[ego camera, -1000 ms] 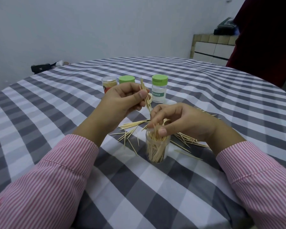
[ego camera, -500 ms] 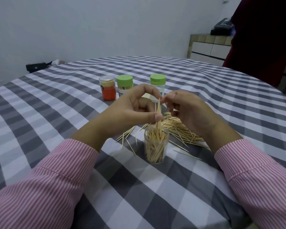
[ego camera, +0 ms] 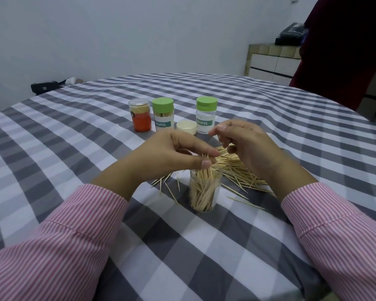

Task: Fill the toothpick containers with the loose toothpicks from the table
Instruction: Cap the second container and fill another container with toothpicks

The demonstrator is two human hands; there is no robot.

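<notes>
left grip (ego camera: 174,152) pinching toothpicks (ego camera: 206,158) above clear jar (ego camera: 204,190), right grip (ego camera: 245,144) loosely curled, holding nothing

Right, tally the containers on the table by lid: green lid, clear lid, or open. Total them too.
Green lid: 2, the left green-lidded container and the right green-lidded container
Clear lid: 1, the orange-labelled jar
Open: 1, the clear jar of toothpicks
Total: 4

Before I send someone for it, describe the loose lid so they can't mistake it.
On the checked table, a row of capped containers stands beyond the hands. The lid lies flat between the two green-capped jars, alone there in being cream, low and attached to nothing.
</notes>
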